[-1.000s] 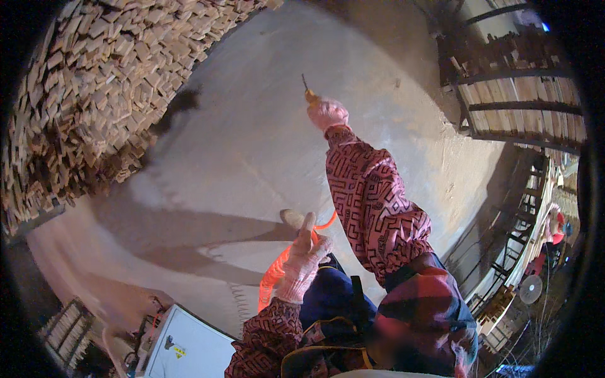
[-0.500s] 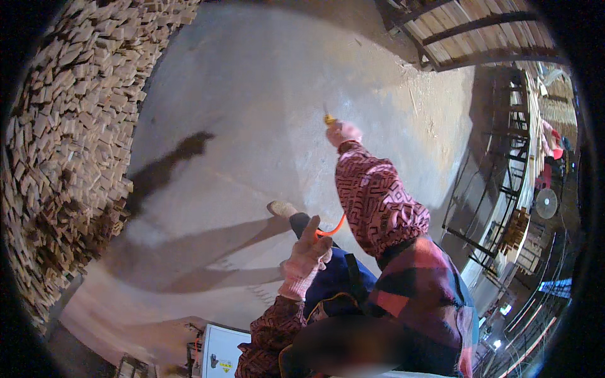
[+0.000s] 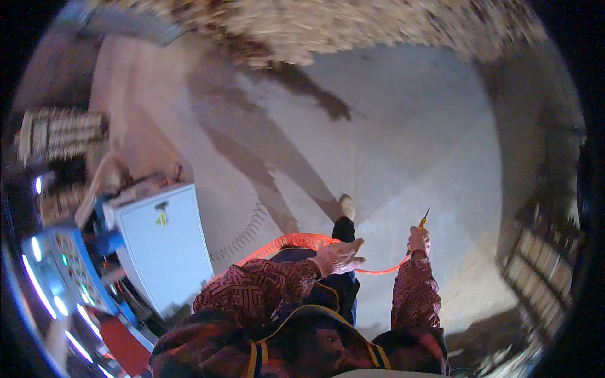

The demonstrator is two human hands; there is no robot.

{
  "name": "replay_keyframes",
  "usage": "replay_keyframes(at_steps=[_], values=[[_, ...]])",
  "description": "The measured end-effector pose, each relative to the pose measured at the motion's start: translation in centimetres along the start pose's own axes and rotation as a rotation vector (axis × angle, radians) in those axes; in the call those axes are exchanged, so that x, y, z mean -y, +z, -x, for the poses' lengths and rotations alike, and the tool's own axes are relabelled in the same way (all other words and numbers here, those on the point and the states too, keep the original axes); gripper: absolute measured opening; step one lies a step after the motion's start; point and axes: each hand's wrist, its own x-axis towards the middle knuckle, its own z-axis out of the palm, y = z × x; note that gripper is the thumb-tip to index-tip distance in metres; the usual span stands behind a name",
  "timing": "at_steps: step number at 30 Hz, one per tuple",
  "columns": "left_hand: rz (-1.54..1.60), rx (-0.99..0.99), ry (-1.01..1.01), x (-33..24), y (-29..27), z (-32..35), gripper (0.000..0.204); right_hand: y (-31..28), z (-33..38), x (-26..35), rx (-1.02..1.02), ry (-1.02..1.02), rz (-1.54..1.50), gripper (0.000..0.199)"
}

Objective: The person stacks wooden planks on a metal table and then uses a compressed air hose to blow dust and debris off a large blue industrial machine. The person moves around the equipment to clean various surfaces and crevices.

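Note:
My right hand (image 3: 418, 241), in a pale pink glove, is closed around a yellow air blow gun (image 3: 423, 223) with a thin dark nozzle that points away from me. An orange air hose (image 3: 386, 271) curves from below this hand toward my left, where its coiled part (image 3: 307, 239) lies across my front. Over the hose is my gloved left hand (image 3: 338, 257), its fingers stretched out and apart. The hose passes behind that hand, and whether they touch is unclear. Patterned pink-and-dark sleeves cover both forearms.
Stacked wood pieces (image 3: 378, 28) fill the far side, blurred. At left stand a white cabinet (image 3: 165, 242) and a control panel (image 3: 74, 268) with lit buttons. A slatted wooden rack (image 3: 539, 268) is at right. My shoe (image 3: 346, 206) is on the concrete floor (image 3: 435, 138).
My view has swung left, from the long racks toward the wood pile and control panel. The blow gun stays in my right hand. My left hand has opened out over the hose.

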Motion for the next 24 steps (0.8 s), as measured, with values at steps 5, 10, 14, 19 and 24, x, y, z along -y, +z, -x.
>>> replay_keyframes(at_steps=[5,10,14,19,24], values=[[0.442,-0.121,-0.402,0.7,-7.3,11.2,0.075,-8.0,1.5,20.3,0.18,-0.079,-0.352,0.021],[0.718,-0.279,-0.568,8.1,-6.7,16.9,0.073,-8.2,10.2,42.3,0.164,-0.249,-0.074,0.019],[0.917,-0.579,-0.447,15.1,-6.5,19.6,0.07,-2.9,2.9,49.9,-0.026,-0.815,-0.012,0.044],[1.156,-0.712,-0.559,21.4,-11.6,28.6,0.071,3.8,12.6,64.6,-0.053,-1.047,0.257,0.041],[1.164,-0.878,-0.621,28.6,-13.1,29.9,0.072,4.4,19.7,77.8,0.056,-0.742,0.234,0.059]])
